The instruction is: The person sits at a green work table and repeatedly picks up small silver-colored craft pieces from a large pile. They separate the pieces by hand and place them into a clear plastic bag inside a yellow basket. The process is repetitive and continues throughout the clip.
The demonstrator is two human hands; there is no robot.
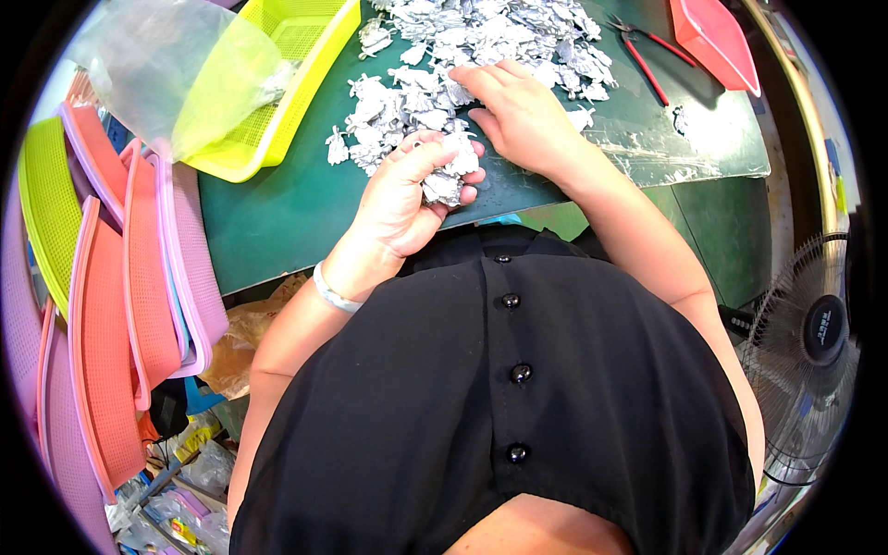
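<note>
Left hand [393, 199] is holding a few crinkled silver pieces [442, 190] between thumb and fingers. Right hand [529, 120] is resting at the silver pile [481, 37], grip fairly wide, thumb standing apart. Pile is lying on the green desk [264, 227], between yellow-green basket [294, 106] at left and red-handled pliers [646, 71] at right.

So it's a plain black top [629, 370], kinda thin-looking fabric, with four shiny round black buttons [521, 373] lined up roughly 12 to 6 o'clock. Neckline [532, 492] at 6. Pale smooth bangle [335, 289] on the left wrist [354, 268], about 10 o'clock from mid-top. Bare forearms [638, 222].
</note>
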